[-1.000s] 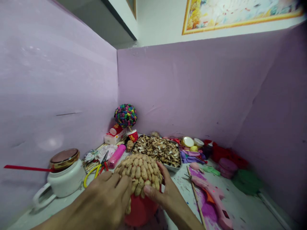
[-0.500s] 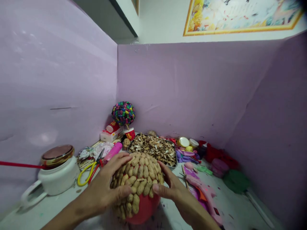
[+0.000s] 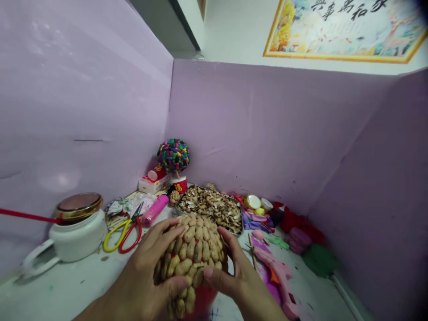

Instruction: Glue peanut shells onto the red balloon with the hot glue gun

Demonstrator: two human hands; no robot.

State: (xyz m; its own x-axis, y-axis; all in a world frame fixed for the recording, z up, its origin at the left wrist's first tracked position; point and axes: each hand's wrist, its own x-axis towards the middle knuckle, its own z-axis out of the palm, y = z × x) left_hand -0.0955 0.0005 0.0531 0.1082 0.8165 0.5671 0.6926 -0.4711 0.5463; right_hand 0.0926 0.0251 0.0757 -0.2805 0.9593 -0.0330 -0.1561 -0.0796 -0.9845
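Observation:
A red ball covered over its top and left side with rows of peanut shells is in front of me, near the bottom of the view. Bare red surface shows low on the near side. My left hand grips its left side, thumb across the front shells and fingers over the upper left. On the right, my right hand holds it with curved fingers, its thumb pressed on a shell at the front. The ball's underside is out of sight.
Behind the ball lies a metal tray of loose peanut shells. Scissors, a pink roll and a white lidded mug stand left. A pink glue gun lies right. A multicoloured ball on a stick stands in the corner.
The ball has turned and tipped slightly in both hands, with less red showing. My right thumb has moved left over the front shells. The camera view has shifted a little.

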